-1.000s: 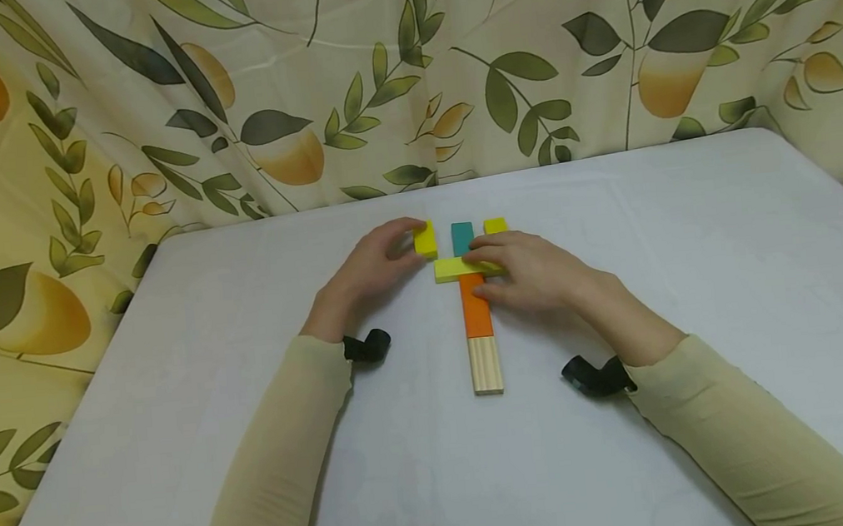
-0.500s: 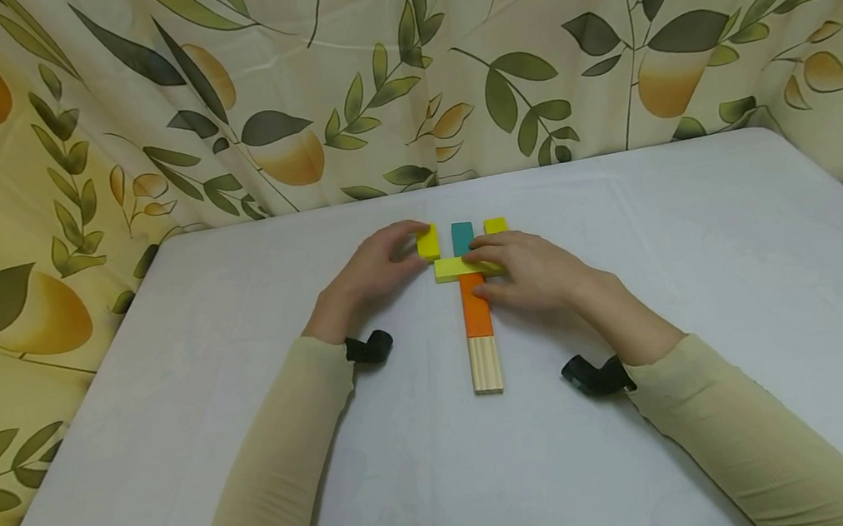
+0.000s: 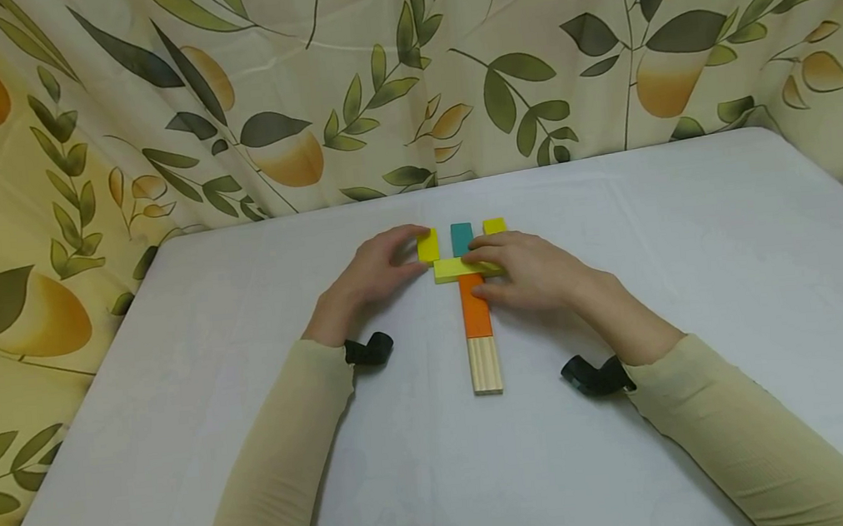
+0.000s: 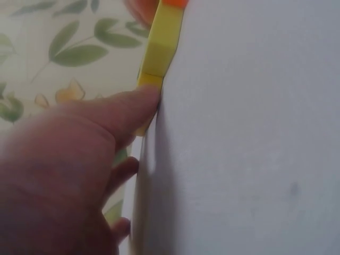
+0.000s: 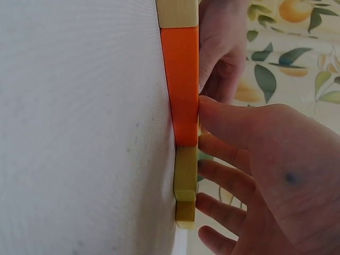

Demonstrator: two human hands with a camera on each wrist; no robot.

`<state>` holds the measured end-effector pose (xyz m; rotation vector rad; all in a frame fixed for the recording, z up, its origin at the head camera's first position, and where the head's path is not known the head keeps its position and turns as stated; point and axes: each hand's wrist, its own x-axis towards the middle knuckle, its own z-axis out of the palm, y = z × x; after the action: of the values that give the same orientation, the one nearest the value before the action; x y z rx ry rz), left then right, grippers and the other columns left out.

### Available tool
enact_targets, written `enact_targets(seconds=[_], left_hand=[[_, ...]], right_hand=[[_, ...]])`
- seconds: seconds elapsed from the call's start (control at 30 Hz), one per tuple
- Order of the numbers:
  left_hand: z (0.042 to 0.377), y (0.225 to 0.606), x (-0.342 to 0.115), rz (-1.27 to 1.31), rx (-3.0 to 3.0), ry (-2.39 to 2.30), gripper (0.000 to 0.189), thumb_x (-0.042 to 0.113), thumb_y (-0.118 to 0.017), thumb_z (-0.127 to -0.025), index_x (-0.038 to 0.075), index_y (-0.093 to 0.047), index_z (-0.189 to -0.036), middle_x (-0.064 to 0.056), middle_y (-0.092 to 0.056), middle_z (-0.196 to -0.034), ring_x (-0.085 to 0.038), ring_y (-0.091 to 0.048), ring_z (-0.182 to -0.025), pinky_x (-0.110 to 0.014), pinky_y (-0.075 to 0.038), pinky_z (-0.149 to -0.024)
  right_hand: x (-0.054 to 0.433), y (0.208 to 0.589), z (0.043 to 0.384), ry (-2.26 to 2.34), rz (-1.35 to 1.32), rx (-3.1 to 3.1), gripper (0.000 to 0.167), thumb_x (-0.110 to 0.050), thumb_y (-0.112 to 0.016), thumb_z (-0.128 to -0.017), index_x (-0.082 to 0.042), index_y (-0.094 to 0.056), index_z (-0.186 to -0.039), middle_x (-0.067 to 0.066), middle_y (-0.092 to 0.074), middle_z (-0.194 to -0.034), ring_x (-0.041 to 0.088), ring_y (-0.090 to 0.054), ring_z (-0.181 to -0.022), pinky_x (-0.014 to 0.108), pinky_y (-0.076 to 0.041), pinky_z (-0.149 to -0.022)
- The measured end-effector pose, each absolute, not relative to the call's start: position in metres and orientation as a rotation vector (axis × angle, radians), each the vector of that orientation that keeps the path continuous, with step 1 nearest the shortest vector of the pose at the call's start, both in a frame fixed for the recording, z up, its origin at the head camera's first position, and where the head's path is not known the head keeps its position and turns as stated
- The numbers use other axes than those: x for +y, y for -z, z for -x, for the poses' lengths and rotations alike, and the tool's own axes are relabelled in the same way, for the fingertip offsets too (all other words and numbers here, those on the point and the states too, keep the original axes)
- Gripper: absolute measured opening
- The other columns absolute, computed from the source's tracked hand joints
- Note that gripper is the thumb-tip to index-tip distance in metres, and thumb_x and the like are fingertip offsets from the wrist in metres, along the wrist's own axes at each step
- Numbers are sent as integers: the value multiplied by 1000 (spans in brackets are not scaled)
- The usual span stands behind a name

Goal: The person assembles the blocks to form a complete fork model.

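Observation:
A small yellow block (image 3: 428,246) is pinched by my left hand (image 3: 375,269) between thumb and index finger. It lies at the left end of a longer yellow-green block (image 3: 448,271), with their corners nearly meeting. My right hand (image 3: 535,267) rests straight fingers on the yellow-green block, its thumb on the orange block (image 3: 475,317). Beyond the crosswise block lie a teal block (image 3: 462,238) in the middle and another yellow block (image 3: 494,226) at right, partly hidden by the fingers. In the right wrist view, the fingertips of the right hand (image 5: 287,159) line the blocks' top edge.
A plain wooden block (image 3: 486,366) continues the orange one toward me. White cloth (image 3: 245,312) covers the table under all the blocks. Behind its far edge hangs a patterned curtain (image 3: 381,149). Black wrist cameras (image 3: 371,350) sit at both cuffs.
My left hand has drawn the yellow block slightly toward me and to the right, closer to the yellow-green block. The right hand has stayed in place.

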<state>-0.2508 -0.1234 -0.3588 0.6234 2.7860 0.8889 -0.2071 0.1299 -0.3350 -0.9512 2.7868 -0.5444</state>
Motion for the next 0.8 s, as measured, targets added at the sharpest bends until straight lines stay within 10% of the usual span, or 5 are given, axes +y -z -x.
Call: enact_targets(seconds=[0.8], left_hand=[[254,359,-121,-662,2825,-771,53,27,-68,-98,20,-52,-148,1,-46,-154,-23,-36,-143,-45,-22,-119]], right_hand=[[130,335,207,542,933,2785,49,-27,-66,-97,-5,-60,-140,16,-50,-148,37,-39,-140,54,-27,-116]])
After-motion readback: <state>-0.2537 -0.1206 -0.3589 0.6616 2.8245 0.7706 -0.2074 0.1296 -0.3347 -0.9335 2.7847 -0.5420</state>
